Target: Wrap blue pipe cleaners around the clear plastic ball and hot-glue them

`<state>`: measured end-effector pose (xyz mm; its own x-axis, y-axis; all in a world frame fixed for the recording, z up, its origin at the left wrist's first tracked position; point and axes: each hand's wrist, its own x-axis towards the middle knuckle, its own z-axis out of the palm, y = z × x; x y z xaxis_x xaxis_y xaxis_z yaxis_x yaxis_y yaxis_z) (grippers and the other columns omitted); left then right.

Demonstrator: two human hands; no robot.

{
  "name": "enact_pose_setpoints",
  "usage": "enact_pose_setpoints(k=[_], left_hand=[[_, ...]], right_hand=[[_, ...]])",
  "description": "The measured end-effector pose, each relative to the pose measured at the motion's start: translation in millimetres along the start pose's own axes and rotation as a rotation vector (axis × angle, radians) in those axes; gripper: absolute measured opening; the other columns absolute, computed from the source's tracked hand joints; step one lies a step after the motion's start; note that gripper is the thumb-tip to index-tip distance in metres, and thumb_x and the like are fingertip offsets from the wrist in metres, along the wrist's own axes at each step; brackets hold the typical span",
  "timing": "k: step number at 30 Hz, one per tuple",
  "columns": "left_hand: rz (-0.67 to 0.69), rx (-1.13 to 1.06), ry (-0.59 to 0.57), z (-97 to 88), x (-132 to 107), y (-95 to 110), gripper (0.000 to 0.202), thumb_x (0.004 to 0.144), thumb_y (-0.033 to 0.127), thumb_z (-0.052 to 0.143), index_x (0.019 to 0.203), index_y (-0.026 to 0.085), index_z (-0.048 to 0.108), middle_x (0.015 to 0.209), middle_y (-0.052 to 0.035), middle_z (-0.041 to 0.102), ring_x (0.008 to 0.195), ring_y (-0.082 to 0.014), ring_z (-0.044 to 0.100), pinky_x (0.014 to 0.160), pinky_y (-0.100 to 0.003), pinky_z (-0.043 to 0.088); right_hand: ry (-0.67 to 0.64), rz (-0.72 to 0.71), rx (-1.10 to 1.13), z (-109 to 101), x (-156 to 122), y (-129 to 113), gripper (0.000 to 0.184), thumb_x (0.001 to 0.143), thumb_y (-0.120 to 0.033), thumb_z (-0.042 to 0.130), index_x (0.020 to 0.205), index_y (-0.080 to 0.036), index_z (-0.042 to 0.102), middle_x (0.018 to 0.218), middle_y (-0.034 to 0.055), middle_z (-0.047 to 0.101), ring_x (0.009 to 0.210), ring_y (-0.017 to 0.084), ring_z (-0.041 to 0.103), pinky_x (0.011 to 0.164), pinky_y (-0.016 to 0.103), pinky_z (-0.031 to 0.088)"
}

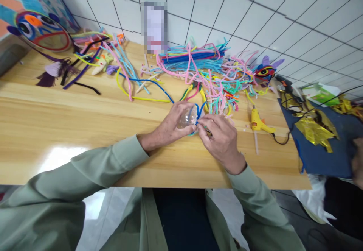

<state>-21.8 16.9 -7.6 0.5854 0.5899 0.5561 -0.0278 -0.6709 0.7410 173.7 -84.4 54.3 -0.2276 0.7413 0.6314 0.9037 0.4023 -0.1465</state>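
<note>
Two hands are met at the middle of the near table edge. A clear ball (187, 119) is cupped by the curled fingers of the left hand (170, 128), with the thumb pressed against its lower side. A blue pipe cleaner (200, 110) is looped over the ball's right side and is pinched against it by the thumb and fingertips of the right hand (219, 139). The ball is held just above the wooden table (56, 111), between the two hands.

Just behind the hands a loose heap of pipe cleaners (210, 73) in pink, blue, yellow and green is spread towards the tiled wall. A yellow glue gun (259, 124) is laid near the right hand, nozzle towards the near edge. Further right, crumpled gold foil (317, 130) is set on a dark blue sheet (326, 156), and another person's hand (357, 160) is seen at the frame's edge. A colourful mask (36, 27) is propped at the far left corner.
</note>
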Motion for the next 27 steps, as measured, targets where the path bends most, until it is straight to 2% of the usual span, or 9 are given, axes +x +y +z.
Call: enact_pose_setpoints(k=[9, 18, 22, 27], left_hand=[[-0.046, -0.002, -0.034, -1.7, 1.5, 1.3, 0.063, 0.105, 0.053, 0.073, 0.158, 0.026, 0.051, 0.156, -0.0168, 0.061, 0.154, -0.0341, 0.053, 0.133, -0.058, 0.045], [-0.042, -0.022, -0.04, -3.5, 0.9, 3.5, 0.058, 0.107, 0.041, 0.069, 0.159, 0.024, 0.049, 0.157, -0.0172, 0.059, 0.154, -0.0334, 0.053, 0.133, -0.057, 0.044], [-0.041, -0.022, -0.023, -2.4, 1.4, 1.6, 0.056, 0.107, 0.042, 0.069, 0.157, 0.026, 0.051, 0.154, -0.0154, 0.061, 0.151, -0.032, 0.056, 0.131, -0.056, 0.047], [-0.032, 0.006, -0.023, -2.2, 1.7, 2.8, 0.058, 0.105, 0.042, 0.072, 0.157, 0.026, 0.051, 0.154, -0.0162, 0.061, 0.15, -0.0329, 0.057, 0.131, -0.057, 0.048]], right_hand=[[0.028, -0.029, -0.042, -0.3, 0.5, -1.2, 0.015, 0.103, -0.013, 0.068, 0.106, -0.027, 0.075, 0.103, 0.0075, 0.084, 0.095, 0.026, 0.081, 0.084, 0.043, 0.065], [0.063, -0.04, -0.021, 1.3, 0.8, -2.6, 0.014, 0.101, -0.011, 0.07, 0.103, -0.024, 0.075, 0.103, 0.0084, 0.083, 0.093, 0.025, 0.079, 0.083, 0.04, 0.065], [0.073, -0.036, 0.062, 1.7, 2.9, 0.9, 0.019, 0.101, -0.007, 0.069, 0.104, -0.024, 0.076, 0.101, 0.0074, 0.083, 0.093, 0.024, 0.08, 0.084, 0.04, 0.066], [0.061, -0.028, 0.086, 0.5, 5.5, 3.4, 0.014, 0.102, -0.01, 0.071, 0.099, -0.023, 0.075, 0.097, 0.007, 0.082, 0.093, 0.024, 0.08, 0.084, 0.04, 0.067]])
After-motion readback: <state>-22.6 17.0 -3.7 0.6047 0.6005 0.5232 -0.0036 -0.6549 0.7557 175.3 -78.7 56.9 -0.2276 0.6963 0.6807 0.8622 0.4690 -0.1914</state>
